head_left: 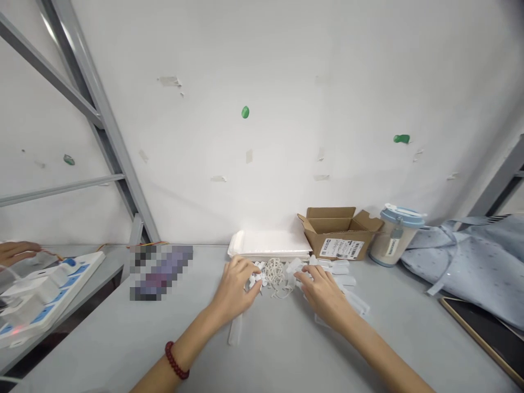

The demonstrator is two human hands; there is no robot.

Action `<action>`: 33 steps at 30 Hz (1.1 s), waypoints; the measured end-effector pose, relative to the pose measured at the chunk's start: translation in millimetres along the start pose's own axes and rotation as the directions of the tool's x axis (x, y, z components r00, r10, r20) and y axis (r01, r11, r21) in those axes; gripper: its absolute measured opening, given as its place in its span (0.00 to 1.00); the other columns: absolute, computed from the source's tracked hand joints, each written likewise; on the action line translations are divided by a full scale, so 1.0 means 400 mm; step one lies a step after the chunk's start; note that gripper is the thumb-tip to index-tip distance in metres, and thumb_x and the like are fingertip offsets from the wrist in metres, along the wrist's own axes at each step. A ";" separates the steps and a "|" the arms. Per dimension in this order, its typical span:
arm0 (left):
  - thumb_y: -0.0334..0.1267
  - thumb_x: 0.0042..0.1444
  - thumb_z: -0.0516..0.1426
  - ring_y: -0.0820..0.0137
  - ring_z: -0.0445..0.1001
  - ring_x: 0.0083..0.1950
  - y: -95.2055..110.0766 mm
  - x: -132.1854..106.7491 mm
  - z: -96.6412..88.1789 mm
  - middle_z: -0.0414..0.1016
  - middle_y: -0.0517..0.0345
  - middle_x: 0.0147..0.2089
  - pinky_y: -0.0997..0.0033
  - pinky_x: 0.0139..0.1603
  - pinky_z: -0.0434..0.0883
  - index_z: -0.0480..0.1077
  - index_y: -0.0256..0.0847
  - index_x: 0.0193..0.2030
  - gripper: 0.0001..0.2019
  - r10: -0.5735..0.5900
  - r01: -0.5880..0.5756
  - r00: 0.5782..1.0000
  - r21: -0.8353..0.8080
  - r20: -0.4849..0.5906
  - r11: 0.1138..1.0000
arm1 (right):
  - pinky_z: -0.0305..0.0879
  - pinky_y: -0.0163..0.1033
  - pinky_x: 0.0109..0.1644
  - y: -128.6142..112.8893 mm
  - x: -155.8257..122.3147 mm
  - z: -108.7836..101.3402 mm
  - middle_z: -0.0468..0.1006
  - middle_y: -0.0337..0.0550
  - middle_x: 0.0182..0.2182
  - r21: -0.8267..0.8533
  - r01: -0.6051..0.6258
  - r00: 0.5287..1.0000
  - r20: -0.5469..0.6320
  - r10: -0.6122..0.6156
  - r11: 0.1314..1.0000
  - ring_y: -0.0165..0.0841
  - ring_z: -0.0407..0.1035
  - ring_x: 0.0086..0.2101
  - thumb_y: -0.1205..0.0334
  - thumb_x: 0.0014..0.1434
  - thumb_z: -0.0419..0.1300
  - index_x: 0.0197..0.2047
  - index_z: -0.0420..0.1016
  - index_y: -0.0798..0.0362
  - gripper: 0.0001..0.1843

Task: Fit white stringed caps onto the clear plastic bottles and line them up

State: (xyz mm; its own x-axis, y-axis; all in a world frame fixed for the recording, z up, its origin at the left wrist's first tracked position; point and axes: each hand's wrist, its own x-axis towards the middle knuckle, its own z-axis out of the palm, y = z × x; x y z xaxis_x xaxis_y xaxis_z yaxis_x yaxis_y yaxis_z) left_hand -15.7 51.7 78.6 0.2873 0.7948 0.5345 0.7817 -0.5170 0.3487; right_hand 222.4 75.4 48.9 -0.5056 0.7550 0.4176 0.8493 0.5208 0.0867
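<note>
My left hand (235, 286) is over a small pile of white plastic pieces (257, 275), its thumb and index finger apart with pieces between and beneath them. My right hand (323, 295) reaches with curled, spread fingers to the near edge of a heap of clear plastic sleeves (346, 281); its fingertips touch or hover just over them, I cannot tell which. Between the hands lies a tangle of cream-coloured cords (275, 273). A single translucent strip (235, 330) lies below my left wrist, partly covered by it.
Behind the piles lies a stack of white packets (270, 244). An open cardboard box (339, 234), a blue-lidded cup (395, 237), patterned blue cloth (470, 262) and a phone or tablet (487, 327) stand to the right. At left are a pixelated item (161, 275), a power strip (53, 300) and another person's hand (18, 252).
</note>
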 end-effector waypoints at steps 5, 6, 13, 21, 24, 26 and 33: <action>0.34 0.54 0.55 0.61 0.64 0.45 0.049 0.014 0.045 0.72 0.55 0.38 0.61 0.45 0.63 0.71 0.43 0.40 0.07 0.059 -0.069 0.980 0.047 0.188 0.996 | 0.59 0.42 0.42 -0.012 0.012 -0.007 0.69 0.53 0.47 0.011 0.006 0.999 0.049 -0.006 1.000 0.44 0.62 0.45 0.80 0.53 0.53 0.50 0.70 0.51 0.23; 0.34 0.55 0.55 0.61 0.64 0.45 0.055 0.018 0.052 0.72 0.55 0.38 0.61 0.44 0.63 0.71 0.43 0.42 0.08 0.063 -0.080 0.974 0.069 0.218 0.994 | 0.59 0.42 0.42 -0.015 0.015 -0.008 0.68 0.53 0.47 0.013 0.005 0.998 0.064 -0.006 1.000 0.44 0.62 0.46 0.80 0.53 0.53 0.50 0.71 0.50 0.24; 0.36 0.56 0.53 0.58 0.64 0.46 0.085 0.062 0.090 0.71 0.50 0.38 0.59 0.44 0.62 0.71 0.40 0.39 0.07 0.115 -0.189 0.933 0.194 0.340 0.963 | 0.56 0.45 0.44 -0.024 0.024 -0.008 0.66 0.53 0.51 -0.009 -0.016 0.989 0.144 0.017 1.000 0.46 0.60 0.48 0.79 0.54 0.53 0.54 0.68 0.44 0.28; 0.30 0.54 0.52 0.59 0.66 0.42 0.076 0.098 0.117 0.73 0.51 0.32 0.62 0.40 0.62 0.70 0.39 0.27 0.08 0.099 -0.132 0.954 0.101 0.282 0.986 | 0.55 0.45 0.43 -0.021 0.028 -0.002 0.71 0.52 0.45 -0.043 0.084 0.992 0.098 -0.080 0.996 0.44 0.62 0.45 0.78 0.54 0.53 0.46 0.73 0.51 0.20; 0.30 0.52 0.53 0.60 0.67 0.41 0.064 0.103 0.103 0.73 0.54 0.31 0.64 0.39 0.62 0.70 0.40 0.27 0.07 0.048 -0.060 0.974 0.049 0.221 0.997 | 0.54 0.44 0.43 -0.020 0.032 -0.001 0.72 0.51 0.42 -0.042 0.070 0.992 0.108 -0.065 0.997 0.43 0.62 0.44 0.77 0.54 0.55 0.44 0.74 0.51 0.18; 0.30 0.53 0.53 0.61 0.67 0.40 0.055 0.103 0.093 0.74 0.55 0.30 0.65 0.39 0.63 0.70 0.40 0.27 0.07 0.008 -0.010 0.985 0.014 0.173 1.000 | 0.54 0.43 0.42 -0.021 0.039 -0.003 0.72 0.49 0.39 -0.043 0.047 0.991 0.130 -0.042 0.998 0.42 0.63 0.43 0.78 0.53 0.55 0.43 0.74 0.51 0.17; 0.31 0.53 0.52 0.65 0.67 0.38 0.030 0.102 0.065 0.74 0.57 0.29 0.68 0.40 0.64 0.71 0.40 0.28 0.08 -0.069 0.077 0.995 -0.105 0.076 0.991 | 0.54 0.39 0.38 -0.021 0.090 -0.025 0.73 0.50 0.37 -0.077 -0.015 0.994 0.106 0.023 0.997 0.40 0.64 0.40 0.77 0.56 0.52 0.41 0.73 0.55 0.14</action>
State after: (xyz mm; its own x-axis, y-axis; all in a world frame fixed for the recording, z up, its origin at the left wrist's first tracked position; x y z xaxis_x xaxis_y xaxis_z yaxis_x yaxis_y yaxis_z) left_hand 19.9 86.0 84.6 0.2741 0.8504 0.4491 0.7388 -0.4852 0.4677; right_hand 198.5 94.5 72.2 -0.4989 0.8051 0.3209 0.8660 0.4772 0.1493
